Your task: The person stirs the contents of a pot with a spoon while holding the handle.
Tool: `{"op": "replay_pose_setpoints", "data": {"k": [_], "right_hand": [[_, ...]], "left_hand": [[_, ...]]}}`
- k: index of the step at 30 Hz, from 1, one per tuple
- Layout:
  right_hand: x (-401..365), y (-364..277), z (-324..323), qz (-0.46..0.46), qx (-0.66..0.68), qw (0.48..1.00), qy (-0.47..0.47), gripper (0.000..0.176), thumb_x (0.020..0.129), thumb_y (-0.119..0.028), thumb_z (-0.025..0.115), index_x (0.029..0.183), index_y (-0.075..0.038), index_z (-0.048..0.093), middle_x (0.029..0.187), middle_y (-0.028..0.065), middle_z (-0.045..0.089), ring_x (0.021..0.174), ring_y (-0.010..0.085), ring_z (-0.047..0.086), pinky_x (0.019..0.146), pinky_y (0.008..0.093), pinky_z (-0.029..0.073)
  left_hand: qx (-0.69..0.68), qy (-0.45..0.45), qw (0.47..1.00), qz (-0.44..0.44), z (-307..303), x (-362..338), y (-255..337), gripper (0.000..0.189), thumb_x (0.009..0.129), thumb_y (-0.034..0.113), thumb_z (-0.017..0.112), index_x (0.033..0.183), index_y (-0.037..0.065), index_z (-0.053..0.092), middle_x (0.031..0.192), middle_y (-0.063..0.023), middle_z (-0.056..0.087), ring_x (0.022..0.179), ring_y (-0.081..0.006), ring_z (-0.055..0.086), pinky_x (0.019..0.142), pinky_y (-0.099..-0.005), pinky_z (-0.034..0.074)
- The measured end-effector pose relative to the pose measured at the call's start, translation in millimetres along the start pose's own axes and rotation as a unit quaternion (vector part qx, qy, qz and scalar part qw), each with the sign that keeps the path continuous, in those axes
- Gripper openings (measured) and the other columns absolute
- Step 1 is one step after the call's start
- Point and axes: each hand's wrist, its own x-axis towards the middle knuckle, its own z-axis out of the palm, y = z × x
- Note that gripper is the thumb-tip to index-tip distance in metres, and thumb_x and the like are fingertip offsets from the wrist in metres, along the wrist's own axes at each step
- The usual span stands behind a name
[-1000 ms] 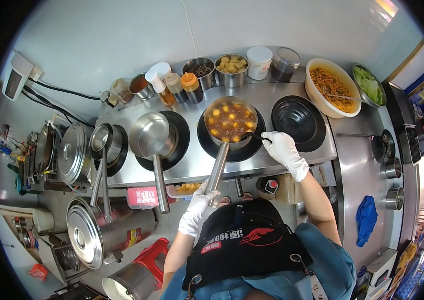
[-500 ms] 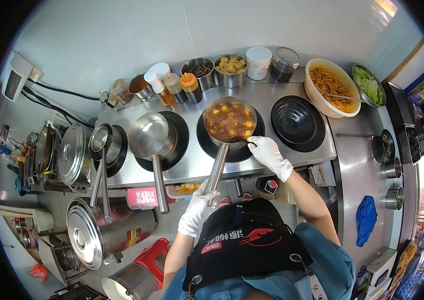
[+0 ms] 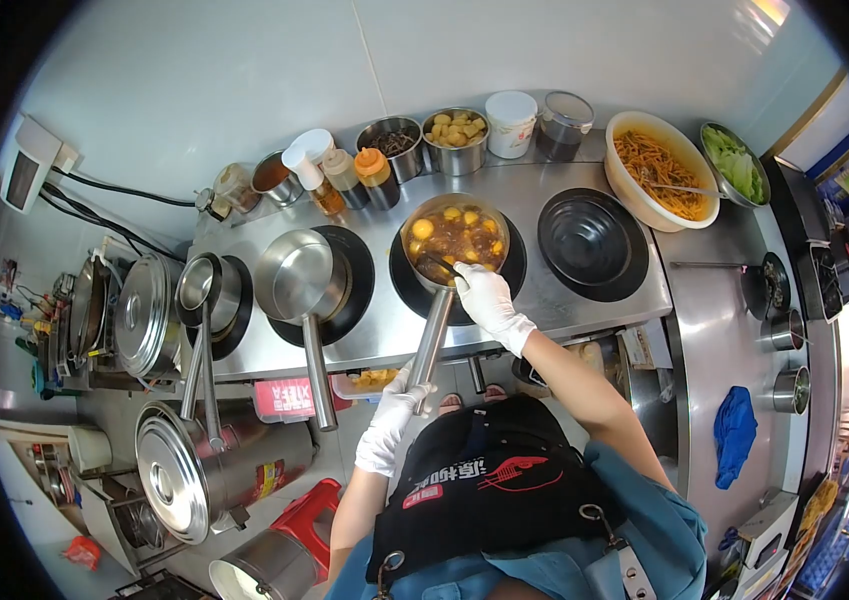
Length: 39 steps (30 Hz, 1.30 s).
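Observation:
A steel saucepan [image 3: 411, 243] sits on the third burner, filled with brown broth and several yellowish round pieces. My left hand [image 3: 394, 410], in a white glove, is closed around the lower end of its long handle. Over the pan's near rim, my gloved right hand [image 3: 489, 303] grips a thin dark utensil [image 3: 436, 263]. The utensil's tip dips into the broth, so its kind cannot be made out. To the left stands another steel saucepan [image 3: 292, 272], with nothing visible inside. A black burner plate [image 3: 592, 243] lies right of the broth pan.
Sauce bottles [image 3: 377, 180], a pot of potato-like chunks [image 3: 457, 155] and a white tub [image 3: 511, 125] line the wall. At right are a basin of orange shreds [image 3: 634, 212], a bowl of lettuce [image 3: 734, 165] and a blue cloth [image 3: 734, 438]. A large lidded pot [image 3: 174, 470] stands lower left.
My right hand has moved left and slightly up along the pan's near side, taking the dark utensil toward the left of the broth. The pieces have shifted. My left hand stays on the handle.

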Motion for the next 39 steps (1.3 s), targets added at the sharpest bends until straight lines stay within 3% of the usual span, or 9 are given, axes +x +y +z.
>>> {"op": "replay_pose_setpoints", "data": {"k": [8, 18, 28, 31, 39], "right_hand": [[35, 7, 21, 0.048, 0.05, 0.997, 0.042, 0.025, 0.085, -0.016, 0.058, 0.106, -0.004, 0.066, 0.101, 0.0168, 0.066, 0.093, 0.0323, 0.063, 0.084, 0.038, 0.05], [37, 39, -32, -0.048, 0.087, 0.986, 0.132, 0.027, 0.085, -0.019, 0.059, 0.108, -0.005, 0.066, 0.103, 0.016, 0.065, 0.091, 0.0321, 0.064, 0.082, 0.0371, 0.051], [-4, 35, -124, -0.062, -0.039, 0.997, 0.002, 0.026, 0.08, -0.015, 0.061, 0.104, -0.006, 0.067, 0.093, 0.0142, 0.066, 0.083, 0.031, 0.064, 0.075, 0.0379, 0.052], [-11, 33, -126, -0.061, -0.091, 0.993, -0.047, 0.022, 0.08, -0.015, 0.061, 0.098, -0.007, 0.069, 0.088, 0.0138, 0.066, 0.08, 0.0312, 0.064, 0.074, 0.0389, 0.052], [-1, 39, -101, 0.011, -0.075, 0.991, -0.114, 0.024, 0.081, -0.018, 0.06, 0.1, -0.006, 0.069, 0.092, 0.0172, 0.067, 0.087, 0.0335, 0.064, 0.08, 0.0415, 0.05]], "left_hand": [[-0.012, 0.005, 1.0, -0.005, -1, -1, -1, 0.058, 0.087, 0.004, 0.057, 0.141, 0.008, 0.038, 0.091, -0.007, 0.064, 0.057, -0.0093, 0.054, 0.051, -0.0223, 0.046], [-0.021, -0.013, 1.0, 0.006, -5, 3, -5, 0.058, 0.088, 0.007, 0.057, 0.142, 0.009, 0.037, 0.094, -0.007, 0.065, 0.055, -0.0113, 0.057, 0.05, -0.0242, 0.049], [-0.017, -0.029, 0.999, 0.009, -5, 1, 0, 0.055, 0.089, 0.006, 0.054, 0.142, 0.009, 0.037, 0.093, -0.0081, 0.065, 0.056, -0.0105, 0.055, 0.051, -0.0225, 0.047], [-0.044, -0.021, 0.999, -0.002, -1, -1, 5, 0.06, 0.087, -0.001, 0.056, 0.142, 0.007, 0.035, 0.083, -0.005, 0.061, 0.054, -0.0098, 0.052, 0.05, -0.0224, 0.043], [-0.016, -0.024, 1.0, 0.008, -8, 4, -5, 0.058, 0.089, 0.006, 0.055, 0.143, 0.009, 0.035, 0.093, -0.0079, 0.065, 0.057, -0.0116, 0.057, 0.051, -0.0239, 0.048]]}}
